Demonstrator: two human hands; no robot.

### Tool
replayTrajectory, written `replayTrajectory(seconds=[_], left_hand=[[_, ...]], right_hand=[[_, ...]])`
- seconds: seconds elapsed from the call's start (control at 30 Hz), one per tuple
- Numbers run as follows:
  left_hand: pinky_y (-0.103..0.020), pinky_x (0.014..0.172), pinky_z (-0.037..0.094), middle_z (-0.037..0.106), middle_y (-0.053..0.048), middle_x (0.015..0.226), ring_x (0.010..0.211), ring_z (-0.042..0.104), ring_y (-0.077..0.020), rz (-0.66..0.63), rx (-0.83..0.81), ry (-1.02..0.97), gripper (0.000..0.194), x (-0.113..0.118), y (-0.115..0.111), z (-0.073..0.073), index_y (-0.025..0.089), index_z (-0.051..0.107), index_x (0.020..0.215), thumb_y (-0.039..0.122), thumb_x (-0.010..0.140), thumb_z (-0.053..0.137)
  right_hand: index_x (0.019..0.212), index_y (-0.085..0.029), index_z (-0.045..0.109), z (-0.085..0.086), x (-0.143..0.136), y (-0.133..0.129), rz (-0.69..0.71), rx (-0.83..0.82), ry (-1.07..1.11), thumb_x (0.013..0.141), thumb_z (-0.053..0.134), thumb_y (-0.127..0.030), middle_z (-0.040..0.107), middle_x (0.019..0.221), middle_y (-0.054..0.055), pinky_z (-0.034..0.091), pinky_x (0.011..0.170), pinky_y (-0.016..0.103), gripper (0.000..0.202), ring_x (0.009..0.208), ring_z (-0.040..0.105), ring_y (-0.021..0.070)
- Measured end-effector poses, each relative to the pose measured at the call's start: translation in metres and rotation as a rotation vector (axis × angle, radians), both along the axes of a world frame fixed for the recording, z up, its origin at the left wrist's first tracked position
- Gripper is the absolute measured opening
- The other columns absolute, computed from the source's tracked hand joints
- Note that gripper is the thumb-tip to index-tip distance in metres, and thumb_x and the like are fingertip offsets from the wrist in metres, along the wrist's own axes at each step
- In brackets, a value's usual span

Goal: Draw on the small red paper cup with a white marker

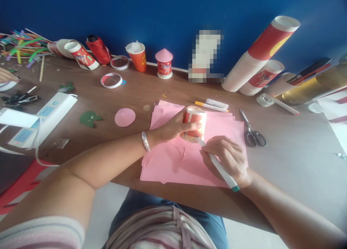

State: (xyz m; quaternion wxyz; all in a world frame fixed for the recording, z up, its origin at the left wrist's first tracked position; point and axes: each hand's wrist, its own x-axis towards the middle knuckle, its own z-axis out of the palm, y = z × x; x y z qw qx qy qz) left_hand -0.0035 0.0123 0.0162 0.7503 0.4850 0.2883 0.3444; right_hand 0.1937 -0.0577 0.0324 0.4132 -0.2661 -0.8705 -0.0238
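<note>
My left hand (pixel 180 126) is wrapped round a red and white paper cup (pixel 193 119), its thumb across the printed side. The cup stands over a stack of pink paper sheets (pixel 173 166). Pinched in my right hand (pixel 226 158) is a white marker with a green end (pixel 223 172), its tip close to the cup's lower edge; whether it touches I cannot tell. An orange-capped marker (pixel 211 107) and a clear cap-like piece (pixel 217 103) lie on the sheets' far edge. Scissors (pixel 252 131) rest to the right of the paper.
At left lie a pink paper disc (pixel 125 117), a green leaf-shaped cutout (pixel 89 119) and a power strip (pixel 45 119). Along the blue wall stand a pink-roofed cup (pixel 164 64), an orange cup (pixel 139 59) and a leaning cup stack (pixel 255 57). Another person's hand (pixel 7 76) shows far left.
</note>
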Motion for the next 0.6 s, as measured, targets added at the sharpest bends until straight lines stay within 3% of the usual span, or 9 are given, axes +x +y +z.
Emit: replayTrajectory(seconds=[0.37,0.6], left_hand=[[-0.026,0.062,0.048,0.057,0.002,0.073,0.067,0.060,-0.0124,-0.062,0.093,-0.037,0.034,0.0032,0.0006,0.0044,0.019,0.049,0.091,0.036,0.083,0.077],[-0.029,0.067,0.051,0.061,0.001,0.077,0.071,0.063,-0.0146,-0.031,0.136,0.013,0.038,0.0022,0.0001,0.0017,0.020,0.051,0.105,0.040,0.083,0.075]], right_hand=[[0.103,-0.016,0.059,-0.0004,-0.0005,-0.0001,0.008,0.000,-0.006,0.088,0.065,-0.003,0.065,0.076,0.002,0.058,0.062,0.032,0.021,0.065,0.062,0.0150],[0.104,-0.018,0.058,-0.0015,-0.0006,0.0000,0.001,-0.029,-0.028,0.090,0.065,-0.004,0.065,0.076,0.002,0.058,0.064,0.031,0.021,0.066,0.063,0.0147]])
